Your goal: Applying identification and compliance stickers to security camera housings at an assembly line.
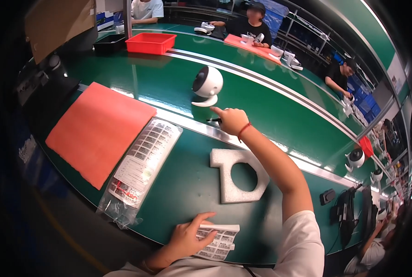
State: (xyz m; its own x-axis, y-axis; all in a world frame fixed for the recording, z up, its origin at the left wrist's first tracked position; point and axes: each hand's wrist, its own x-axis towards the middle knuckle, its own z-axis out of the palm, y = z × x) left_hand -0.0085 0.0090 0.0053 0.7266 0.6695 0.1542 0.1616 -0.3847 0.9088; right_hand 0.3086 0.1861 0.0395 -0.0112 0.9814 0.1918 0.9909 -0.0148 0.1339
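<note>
The bench (178, 198) is dark green with a silver strip (261, 78) running along it. On the left lies a salmon-orange mat (95, 129); far off sits a red tray (150, 42). The round device (207, 85) is white with a black face, the foam piece (236, 177) white, the label sheet (217, 240) white with black print.

I wear a white short-sleeved shirt, its sleeve ending above my right elbow, with both forearms bare below it. A thin red cord bracelet circles the wrist of my right hand (232, 120). My left hand (187, 237) carries no rings.
</note>
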